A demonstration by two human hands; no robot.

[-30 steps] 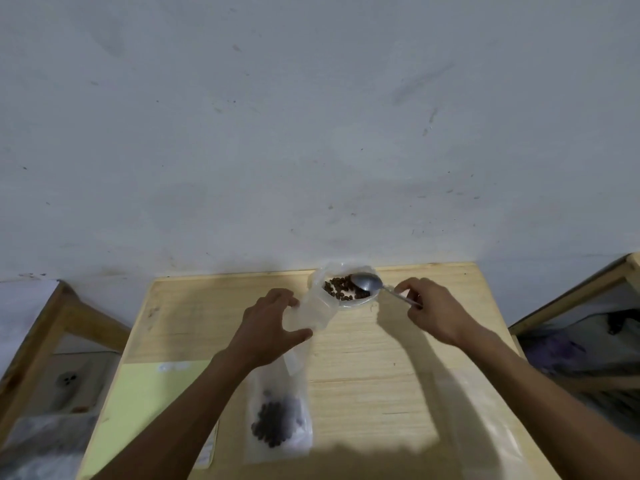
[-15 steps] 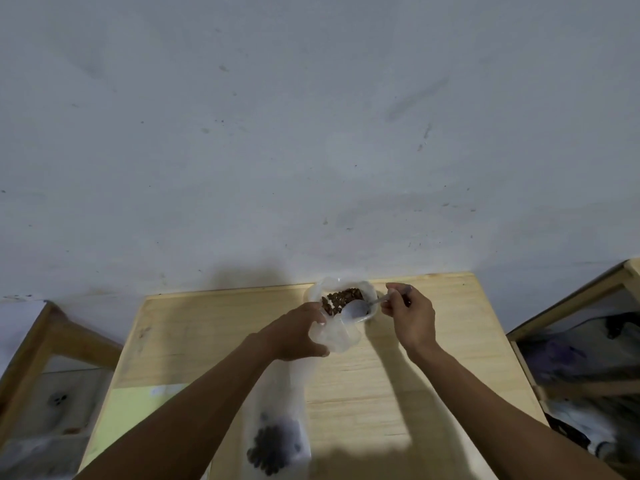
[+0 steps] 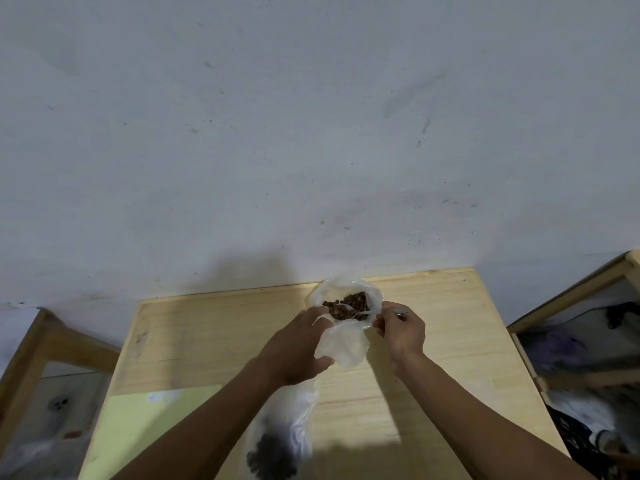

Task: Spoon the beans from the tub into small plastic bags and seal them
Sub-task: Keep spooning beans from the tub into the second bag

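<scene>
A clear tub (image 3: pixel 372 296) of brown beans (image 3: pixel 349 304) stands at the table's far edge. My left hand (image 3: pixel 299 344) grips a small clear plastic bag (image 3: pixel 344 346) just in front of the tub, with the bag's mouth facing the tub. My right hand (image 3: pixel 403 329) is curled at the bag's right rim. A bit of the grey metal spoon (image 3: pixel 401 310) shows above its knuckles, and the spoon's bowl is hidden. A second bag (image 3: pixel 280 441) with dark beans in it lies on the table under my left forearm.
The wooden table (image 3: pixel 214 341) stands against a grey wall. A pale yellow sheet (image 3: pixel 152 420) lies on its near left part. Wooden frames with clutter stand to the left (image 3: pixel 41 344) and to the right (image 3: pixel 575 296) of the table.
My left hand has brought the small bag up to the tub. My right hand moved the spoon from over the tub to the bag's mouth, and now sits at the bag's rim.
</scene>
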